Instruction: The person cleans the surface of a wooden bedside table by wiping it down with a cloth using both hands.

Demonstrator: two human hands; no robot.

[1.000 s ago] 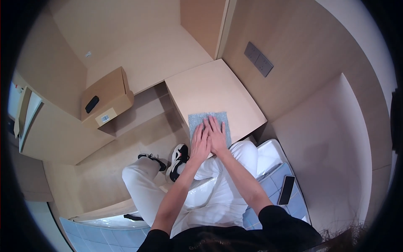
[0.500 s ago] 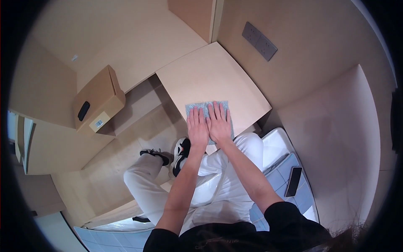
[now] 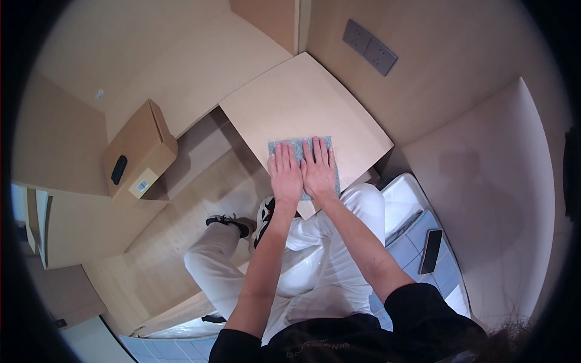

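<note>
Where the table (image 3: 315, 97) comes to its near corner, a grey-blue cloth (image 3: 297, 146) lies flat

As far as I can see from here, the left hand (image 3: 285, 175) and the right hand (image 3: 319, 178) rest palm down on the cloth, side by side. The left fingers are stretched out and held almost together; the right ones are straight too, parted a little, with cloth showing between them. Neither hand pinches anything. The cloth sits just short of the table's near corner, its far edge reaching past the fingertips, and the wood between it and the far corner is bare.

Beyond the table's right edge, a grey pair of sockets (image 3: 370, 47) is set in the panelled wall (image 3: 448, 72). Well off the left edge is a brown cardboard box (image 3: 136, 154), with a black object (image 3: 119, 170) on it that I can't make out. The person, in white trousers (image 3: 221, 260) and a black top (image 3: 436, 308), sits close to the near corner. On the blue checked bed cover (image 3: 405, 247), a dark phone (image 3: 431, 251) lies near the person's right elbow.
</note>
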